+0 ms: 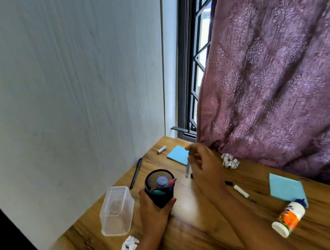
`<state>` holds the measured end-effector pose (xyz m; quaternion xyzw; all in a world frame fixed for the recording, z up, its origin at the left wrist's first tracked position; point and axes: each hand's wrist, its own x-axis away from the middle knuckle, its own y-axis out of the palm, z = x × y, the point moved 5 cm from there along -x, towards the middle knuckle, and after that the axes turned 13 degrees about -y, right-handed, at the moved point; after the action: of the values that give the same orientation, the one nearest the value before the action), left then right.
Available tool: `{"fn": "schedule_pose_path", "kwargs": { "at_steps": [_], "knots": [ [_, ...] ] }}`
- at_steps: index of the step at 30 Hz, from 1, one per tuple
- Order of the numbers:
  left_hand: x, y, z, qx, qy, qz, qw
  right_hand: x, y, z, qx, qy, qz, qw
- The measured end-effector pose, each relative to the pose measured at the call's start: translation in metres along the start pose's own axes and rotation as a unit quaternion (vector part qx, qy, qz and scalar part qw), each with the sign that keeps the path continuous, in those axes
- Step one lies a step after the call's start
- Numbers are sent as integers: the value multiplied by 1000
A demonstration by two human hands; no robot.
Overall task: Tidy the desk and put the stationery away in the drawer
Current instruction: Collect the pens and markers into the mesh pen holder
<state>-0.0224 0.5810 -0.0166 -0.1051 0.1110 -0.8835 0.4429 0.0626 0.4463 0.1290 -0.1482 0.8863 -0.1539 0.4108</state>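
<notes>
- Head view: the left hand point(153, 210) is wrapped around the lower side of a black mesh pen holder point(160, 187), which stands near the middle of the wooden desk point(203, 233).
- The right hand point(204, 169) is raised just to the right of the holder and pinches a thin pen point(188, 169) that hangs almost vertical; the pen is blurred.
- The holder is round and dark, and some coloured pens lean inside it.
- A black pen point(136, 173) lies near the wall, apart from both hands.
- I count two blue sticky-note pads: one point(178, 154) behind the right hand, one point(286, 190) far to the right.
- Two crumpled papers: one point(230, 160) by the curtain point(277, 71), one point(129, 247) at the front.
- One clear plastic box point(117, 210) stands just left of the holder.
- One white bottle point(289, 218) lies on its side.
</notes>
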Motion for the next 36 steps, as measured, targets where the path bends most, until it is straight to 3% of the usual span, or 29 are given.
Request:
{"fn": "schedule_pose_path", "kwargs": {
  "at_steps": [5,14,21,27,30,36],
  "knots": [
    [-10,2,-1,-22,26,-7,999,-10,35,-10,-38,-55,-71,995],
    [-17,6,-6,-20,33,24,999,3,75,27,15,-13,-183,983],
    [-17,5,-4,-13,34,41,998,-4,89,43,28,19,-231,972],
    [-19,2,-6,11,29,79,996,-27,95,54,-50,72,-196,977],
    [-19,2,-5,29,32,85,995,-38,106,72,-46,127,-266,955],
    [-22,-3,-7,50,8,145,988,-47,148,88,62,65,-482,871]
  ]
}}
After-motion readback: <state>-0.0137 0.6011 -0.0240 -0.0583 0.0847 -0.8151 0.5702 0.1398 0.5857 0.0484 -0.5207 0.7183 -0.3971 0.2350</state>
